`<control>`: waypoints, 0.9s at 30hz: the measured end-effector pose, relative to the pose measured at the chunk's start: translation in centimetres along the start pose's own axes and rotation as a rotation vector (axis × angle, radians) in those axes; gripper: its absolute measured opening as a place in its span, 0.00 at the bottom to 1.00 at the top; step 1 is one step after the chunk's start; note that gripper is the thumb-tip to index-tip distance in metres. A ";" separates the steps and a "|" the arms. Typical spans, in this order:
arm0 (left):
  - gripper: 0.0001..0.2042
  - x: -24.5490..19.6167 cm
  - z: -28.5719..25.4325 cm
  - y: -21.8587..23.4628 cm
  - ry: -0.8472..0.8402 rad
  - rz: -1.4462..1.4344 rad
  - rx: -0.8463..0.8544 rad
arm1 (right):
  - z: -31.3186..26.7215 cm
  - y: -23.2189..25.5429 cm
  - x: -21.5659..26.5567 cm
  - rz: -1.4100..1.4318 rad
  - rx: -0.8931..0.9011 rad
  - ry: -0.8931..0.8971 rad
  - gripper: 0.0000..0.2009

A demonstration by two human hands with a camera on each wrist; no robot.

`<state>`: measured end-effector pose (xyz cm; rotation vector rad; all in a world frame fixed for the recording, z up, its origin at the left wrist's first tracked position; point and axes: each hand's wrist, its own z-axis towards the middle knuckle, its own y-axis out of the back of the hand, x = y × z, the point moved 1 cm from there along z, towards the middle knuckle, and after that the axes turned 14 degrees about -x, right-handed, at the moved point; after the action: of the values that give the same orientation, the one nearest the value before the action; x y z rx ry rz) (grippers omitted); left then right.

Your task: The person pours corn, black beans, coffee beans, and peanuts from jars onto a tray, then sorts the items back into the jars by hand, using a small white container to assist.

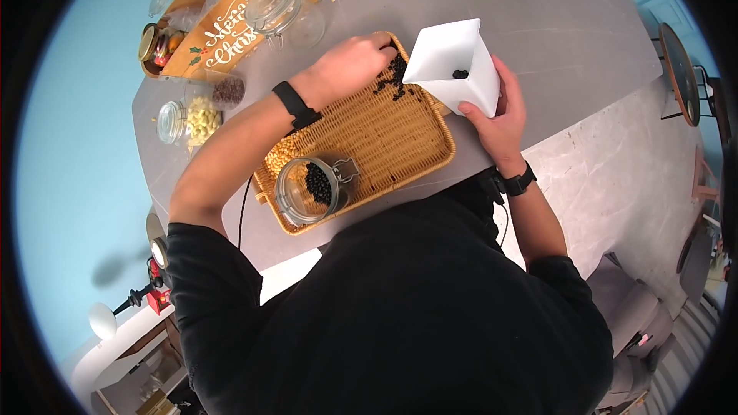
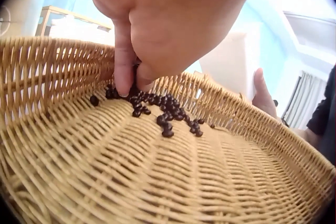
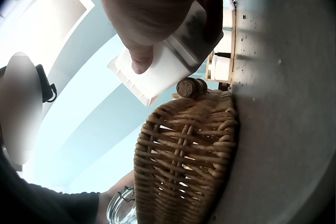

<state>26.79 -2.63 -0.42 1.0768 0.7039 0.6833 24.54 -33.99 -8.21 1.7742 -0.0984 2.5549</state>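
Right now, in the head view, the left hand (image 1: 354, 65) is bending down into the far right corner of the wicker basket (image 1: 384, 134), and black beans (image 1: 397, 94) are lying beside its fingertips. The right hand (image 1: 503, 119) is gripping a white container (image 1: 480, 81) and tilting it by the basket's right edge, with some dark beans showing inside. At the near left corner a glass jar (image 1: 290, 196) is resting, yellow kernels (image 1: 280, 155) lying next to it.

From the left wrist, the fingers are pinching together on a few beans against the corner, while the others are lying spread across the woven bottom.

From the right wrist, the thumb is pressing the container's side, near the basket's end handle (image 3: 190, 87).
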 end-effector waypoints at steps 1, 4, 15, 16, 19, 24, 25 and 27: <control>0.12 -0.2 0.1 0.7 -0.005 -0.001 -0.033 | 0.0 0.0 0.0 0.000 0.000 -0.002 0.48; 0.11 -1.7 1.5 3.9 0.022 -0.019 -0.100 | 0.0 0.0 -0.2 0.003 -0.003 -0.002 0.48; 0.09 -6.8 4.9 6.4 -0.122 -0.313 -0.117 | -0.1 0.0 -0.2 0.013 -0.007 0.011 0.47; 0.09 -6.1 4.9 6.7 -0.147 -0.304 -0.172 | -0.1 -0.1 -0.1 0.016 -0.014 0.005 0.47; 0.09 -3.9 3.7 8.3 -0.204 -0.220 -0.280 | -0.1 0.0 0.0 0.011 -0.020 -0.007 0.47; 0.09 -2.2 -1.0 6.9 -0.568 0.114 -0.102 | -0.1 0.0 -0.2 -0.021 -0.017 -0.004 0.48; 0.09 -2.2 -1.9 6.0 -0.689 0.154 -0.052 | -0.1 0.0 -0.2 -0.024 -0.020 -0.002 0.48; 0.17 -2.6 -3.0 4.2 -0.769 0.144 0.027 | -0.2 0.0 -0.3 -0.034 -0.020 0.009 0.48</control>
<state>22.28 -1.73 2.99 1.3051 -0.0279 0.3287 24.48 -33.97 -8.51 1.7422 -0.0924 2.5292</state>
